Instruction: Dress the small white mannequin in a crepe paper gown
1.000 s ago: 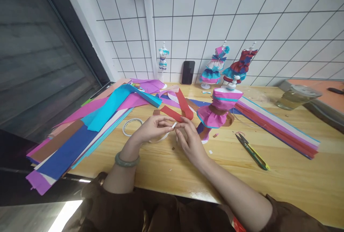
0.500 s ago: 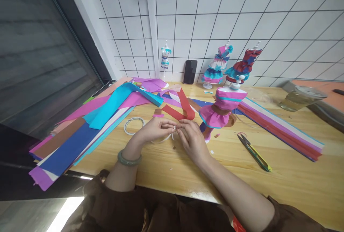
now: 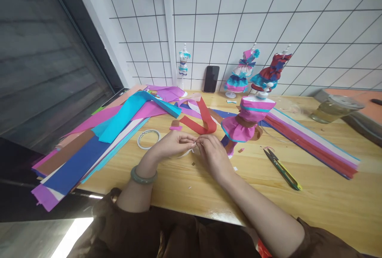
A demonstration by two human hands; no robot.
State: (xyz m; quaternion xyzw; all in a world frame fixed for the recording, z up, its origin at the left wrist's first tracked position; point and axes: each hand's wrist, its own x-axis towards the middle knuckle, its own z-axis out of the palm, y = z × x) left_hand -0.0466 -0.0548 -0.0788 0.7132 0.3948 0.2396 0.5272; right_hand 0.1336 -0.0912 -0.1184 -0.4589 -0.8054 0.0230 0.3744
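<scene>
My left hand point(image 3: 176, 145) and my right hand point(image 3: 213, 155) meet over the table, fingertips pinched together. Between them shows a bit of narrow white strip point(image 3: 187, 153), its loose end curling below the fingers; it looks like tape. Just left of my left hand lies a roll of white tape point(image 3: 139, 143). Beyond my right hand stands a small dress form point(image 3: 262, 95) in a pink paper dress point(image 3: 243, 127) with blue trim and a brown waist. A folded red paper strip point(image 3: 208, 124) lies just past my fingertips.
Long coloured crepe paper strips point(image 3: 74, 174) pile up at the left; more strips point(image 3: 313, 142) lie right. Thread snips point(image 3: 282, 169) rest right of my hand. Along the wall stand a phone point(image 3: 211, 79) and several dressed mini forms point(image 3: 241, 73). A cup of liquid point(image 3: 328, 110) stands far right.
My right hand has turned slightly and its fingers have closed in nearer to the left fingertips, covering more of the white bit. My left hand has barely moved.
</scene>
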